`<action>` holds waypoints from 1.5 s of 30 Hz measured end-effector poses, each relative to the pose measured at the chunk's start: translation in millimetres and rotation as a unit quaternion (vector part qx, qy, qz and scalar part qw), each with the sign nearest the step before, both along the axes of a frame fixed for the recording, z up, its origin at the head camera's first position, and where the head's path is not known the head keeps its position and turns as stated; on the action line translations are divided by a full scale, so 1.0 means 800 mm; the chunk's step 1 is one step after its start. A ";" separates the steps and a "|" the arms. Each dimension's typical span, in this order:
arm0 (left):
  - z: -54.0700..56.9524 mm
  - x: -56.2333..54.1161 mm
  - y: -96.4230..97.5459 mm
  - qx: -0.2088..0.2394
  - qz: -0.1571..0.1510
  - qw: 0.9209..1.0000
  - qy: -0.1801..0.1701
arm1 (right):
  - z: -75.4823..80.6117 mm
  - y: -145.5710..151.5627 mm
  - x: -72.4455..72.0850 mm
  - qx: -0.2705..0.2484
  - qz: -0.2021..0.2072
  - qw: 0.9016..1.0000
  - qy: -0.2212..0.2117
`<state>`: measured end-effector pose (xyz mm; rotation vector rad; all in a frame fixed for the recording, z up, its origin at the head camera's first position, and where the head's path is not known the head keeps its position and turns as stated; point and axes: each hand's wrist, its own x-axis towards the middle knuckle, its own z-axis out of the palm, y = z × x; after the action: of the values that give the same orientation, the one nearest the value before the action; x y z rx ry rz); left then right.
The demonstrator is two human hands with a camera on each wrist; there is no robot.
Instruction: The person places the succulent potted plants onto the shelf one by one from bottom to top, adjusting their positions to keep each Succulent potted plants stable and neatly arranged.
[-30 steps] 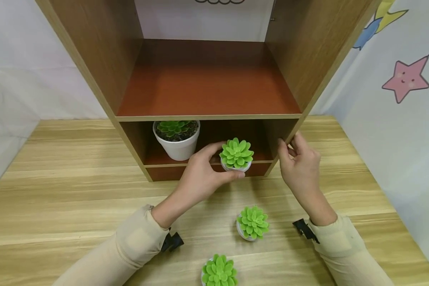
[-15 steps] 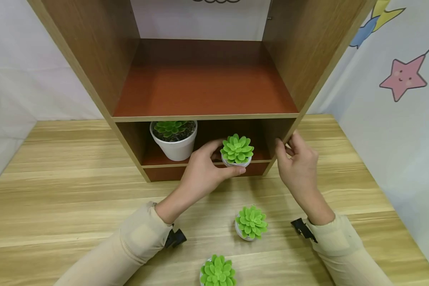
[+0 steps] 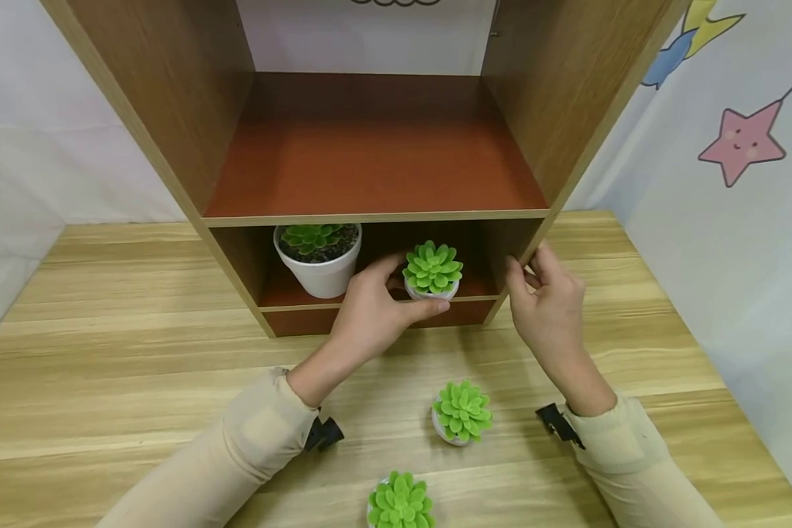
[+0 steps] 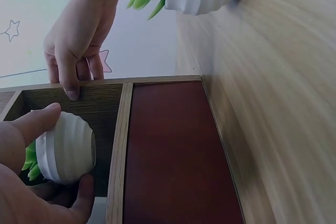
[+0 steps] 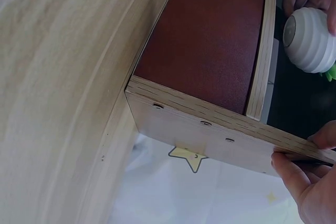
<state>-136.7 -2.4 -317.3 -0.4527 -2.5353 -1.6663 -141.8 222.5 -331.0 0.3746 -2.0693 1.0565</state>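
A small potted succulent [image 3: 433,267], bright green in a ribbed white pot, is held by my left hand [image 3: 372,308] at the mouth of the shelf unit's lower compartment. Thumb and fingers grip the pot from opposite sides, and in the left wrist view the pot [image 4: 67,148] appears raised off the compartment floor. My right hand [image 3: 553,312] pinches the front edge of the right side panel [image 5: 220,121], thumb inside and fingers outside. To the left in that compartment stands a larger white pot [image 3: 322,277] with a succulent, its top partly hidden by the shelf board above.
Two more small succulents sit on the wooden table: one [image 3: 462,412] in front of the unit, another [image 3: 401,502] nearer, cut off by the frame. The upper shelf board [image 3: 376,169] is reddish brown. A printed white wall sheet [image 3: 759,242] borders the right side.
My left hand has carried the small succulent slightly farther toward the lower compartment. My right hand stays on the side panel. The head view has shifted a little.
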 end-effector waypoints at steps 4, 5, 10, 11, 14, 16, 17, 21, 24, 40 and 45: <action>0.001 -0.003 0.002 -0.010 0.000 1.000 0.006 | 0.002 0.000 0.002 0.003 0.006 1.000 0.001; 0.001 -0.003 0.002 -0.013 0.000 1.000 0.009 | 0.002 0.000 0.002 0.003 0.007 1.000 0.002; 0.003 -0.007 0.006 -0.028 0.009 1.000 0.010 | 0.003 0.000 0.002 0.009 0.010 1.000 0.004; 0.003 -0.008 0.007 -0.030 0.010 0.999 0.009 | 0.003 0.000 0.002 0.005 0.011 1.000 0.002; 0.002 -0.009 0.009 -0.033 0.011 0.999 0.003 | 0.002 0.000 0.002 -0.003 0.011 1.000 -0.006; 0.001 -0.011 0.011 -0.033 0.010 0.999 0.002 | 0.001 0.000 0.001 -0.008 0.009 1.000 -0.009; 0.001 -0.012 0.011 -0.033 0.010 0.999 0.001 | 0.001 0.000 0.001 -0.011 0.008 1.000 -0.010; -0.001 -0.015 0.011 -0.030 0.012 0.999 0.003 | 0.000 -0.001 0.000 -0.006 0.004 1.000 -0.010; -0.002 -0.016 0.012 -0.029 0.014 0.999 0.005 | -0.001 -0.001 0.001 -0.004 0.002 1.000 -0.008; -0.002 -0.022 0.019 -0.036 0.012 0.999 -0.009 | -0.001 0.000 0.001 -0.007 0.009 1.000 -0.014; -0.002 -0.024 0.022 -0.038 0.016 0.999 -0.011 | -0.001 0.000 0.002 -0.003 0.008 1.000 -0.012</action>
<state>-156.1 14.9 -319.1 -0.4004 -2.6150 -1.5774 -140.4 222.3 -331.8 0.3764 -2.0875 1.0819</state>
